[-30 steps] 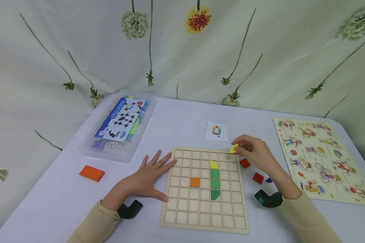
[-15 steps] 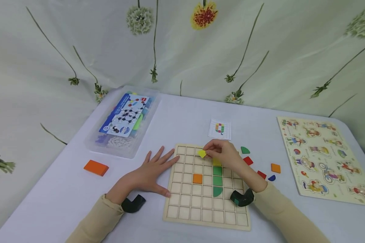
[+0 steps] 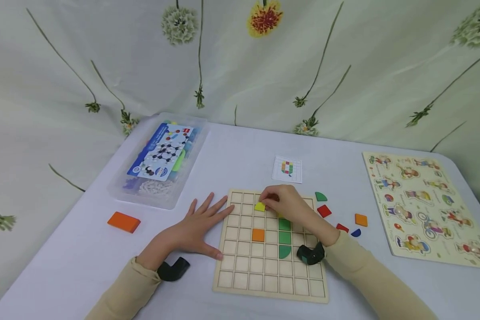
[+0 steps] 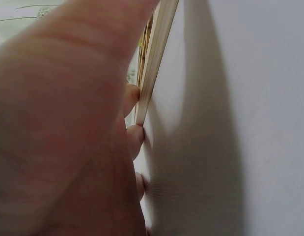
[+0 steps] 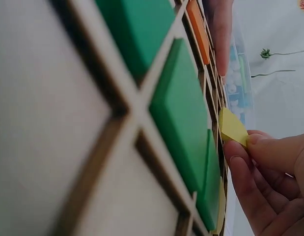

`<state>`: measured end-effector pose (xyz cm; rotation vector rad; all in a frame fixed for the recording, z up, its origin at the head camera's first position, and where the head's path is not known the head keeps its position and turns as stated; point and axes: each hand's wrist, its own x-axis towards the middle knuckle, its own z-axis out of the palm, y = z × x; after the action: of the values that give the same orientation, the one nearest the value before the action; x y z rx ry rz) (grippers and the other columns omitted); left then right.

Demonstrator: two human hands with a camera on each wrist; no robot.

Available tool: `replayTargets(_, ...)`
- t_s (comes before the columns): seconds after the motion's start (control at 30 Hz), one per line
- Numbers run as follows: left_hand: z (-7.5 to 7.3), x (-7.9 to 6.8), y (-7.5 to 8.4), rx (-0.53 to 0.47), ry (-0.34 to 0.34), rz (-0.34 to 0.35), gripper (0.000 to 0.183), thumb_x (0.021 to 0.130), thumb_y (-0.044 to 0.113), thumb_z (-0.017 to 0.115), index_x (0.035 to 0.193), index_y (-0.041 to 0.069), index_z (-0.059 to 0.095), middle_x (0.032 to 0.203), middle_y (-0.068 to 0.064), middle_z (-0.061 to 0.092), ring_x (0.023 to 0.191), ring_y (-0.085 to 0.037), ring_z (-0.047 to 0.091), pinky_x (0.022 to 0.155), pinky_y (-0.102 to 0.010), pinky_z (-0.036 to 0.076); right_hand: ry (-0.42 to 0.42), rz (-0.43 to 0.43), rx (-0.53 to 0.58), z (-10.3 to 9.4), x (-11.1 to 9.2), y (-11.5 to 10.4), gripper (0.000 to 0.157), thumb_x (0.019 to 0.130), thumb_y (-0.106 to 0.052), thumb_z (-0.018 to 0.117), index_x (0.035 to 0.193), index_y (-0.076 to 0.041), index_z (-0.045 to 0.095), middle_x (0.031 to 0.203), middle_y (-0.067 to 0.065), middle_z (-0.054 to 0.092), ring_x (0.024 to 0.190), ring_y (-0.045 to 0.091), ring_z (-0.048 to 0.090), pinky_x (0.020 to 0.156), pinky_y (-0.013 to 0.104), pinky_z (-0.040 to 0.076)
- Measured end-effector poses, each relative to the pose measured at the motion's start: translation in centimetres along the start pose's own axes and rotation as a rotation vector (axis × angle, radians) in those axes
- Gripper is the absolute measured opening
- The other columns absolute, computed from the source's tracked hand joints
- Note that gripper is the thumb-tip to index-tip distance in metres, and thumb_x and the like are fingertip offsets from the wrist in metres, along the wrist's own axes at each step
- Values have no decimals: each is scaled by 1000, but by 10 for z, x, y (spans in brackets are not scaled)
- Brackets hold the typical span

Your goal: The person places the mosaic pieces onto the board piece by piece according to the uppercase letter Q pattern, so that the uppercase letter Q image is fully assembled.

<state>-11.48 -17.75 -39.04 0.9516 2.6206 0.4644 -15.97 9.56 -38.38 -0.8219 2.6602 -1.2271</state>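
In the head view, my right hand (image 3: 290,204) pinches a yellow quarter-round tile (image 3: 259,206) over the upper part of the wooden grid board (image 3: 244,281). The right wrist view has this tile (image 5: 232,127) between thumb and fingertips, its edge right at the grid. Fingers spread wide, my left hand (image 3: 192,231) rests along the board's left edge. Green tiles (image 3: 284,238) form a column on the grid, the lowest with a rounded corner. Another yellow tile above them is mostly hidden by my right hand. An orange square tile (image 3: 258,235) fills a cell left of the column.
Behind the board lies a small pattern card (image 3: 287,169). Right of it are a green quarter-round (image 3: 321,196), red tiles (image 3: 324,211), a blue half-round (image 3: 356,233) and an orange square (image 3: 361,220). A picture puzzle (image 3: 420,195), plastic box (image 3: 160,160) and orange block (image 3: 124,222) flank these.
My right hand has carried the yellow tile from the board's upper right corner leftward, then slightly down to the grid. My left hand keeps its place at the board's edge.
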Motion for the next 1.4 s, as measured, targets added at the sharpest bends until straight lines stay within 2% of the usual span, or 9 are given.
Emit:
replayTargets(0.13, 0, 1, 0, -3, 2, 3, 114, 63, 71, 68, 151, 19, 18, 156, -5, 2, 138, -33, -14, 100, -61, -11, -22, -45, -48, -2, 1, -1, 9, 86, 0, 65, 83, -8, 68, 75, -5, 61, 67, 11, 51, 63, 25, 46)
replayTargets(0.4, -1, 3, 1, -12, 3, 14, 113, 63, 69, 69, 151, 18, 19, 156, -5, 2, 138, -33, -14, 100, -62, -10, -58, -46, -125, -4, -3, -6, 8, 86, -2, 66, 85, -8, 71, 80, -5, 62, 71, 10, 54, 66, 24, 47)
replayTargets(0.53, 0, 3, 1, -17, -2, 18, 113, 64, 70, 69, 151, 18, 18, 156, -6, 2, 138, -34, -13, 100, -62, -10, -65, -50, -154, -6, -6, -8, 8, 87, -4, 66, 90, -6, 73, 83, -4, 62, 74, 10, 54, 67, 23, 47)
replayTargets(0.63, 0, 2, 1, -14, -1, 13, 113, 64, 71, 68, 151, 19, 18, 156, -6, 3, 138, -34, -13, 100, -62, -10, -50, -49, -138, -14, -9, -9, 12, 88, -5, 65, 98, -4, 72, 84, -4, 62, 74, 10, 54, 67, 24, 47)
replayTargets(0.77, 0, 0, 0, -13, 11, 12, 113, 64, 70, 68, 151, 17, 19, 156, -7, 4, 138, -35, -12, 100, -62, -10, 23, -36, -86, -41, -20, -7, 18, 88, -3, 64, 105, 0, 69, 87, 1, 64, 74, 13, 57, 67, 28, 49)
replayTargets(0.97, -2, -2, 1, -25, 11, 21, 113, 64, 68, 69, 151, 16, 20, 156, -9, 5, 138, -37, -11, 100, -63, -9, 134, 144, -5, -84, -59, 23, 22, 91, -8, 61, 111, -1, 66, 104, 9, 65, 83, 21, 59, 73, 34, 49)
replayTargets(1.1, -2, -3, 0, -29, 7, 19, 112, 65, 69, 69, 151, 15, 20, 156, -9, 5, 137, -37, -11, 100, -63, -9, 157, 263, 43, -93, -84, 46, 23, 92, -11, 60, 114, -2, 65, 103, 12, 64, 82, 25, 60, 69, 33, 46)
replayTargets(1.23, -1, -2, 0, -31, 8, 20, 112, 65, 69, 69, 151, 15, 20, 156, -8, 4, 137, -36, -12, 100, -63, -10, 133, 303, 42, -89, -98, 59, 24, 91, -8, 62, 114, -1, 64, 106, 13, 62, 81, 23, 58, 68, 31, 46)
replayTargets(1.4, -1, 0, 0, -31, 8, 24, 113, 64, 70, 68, 151, 16, 19, 156, -8, 4, 137, -35, -13, 100, -62, -10, 111, 264, 18, -84, -103, 66, 25, 88, -4, 64, 112, -1, 65, 101, 11, 61, 78, 22, 53, 62, 28, 45)
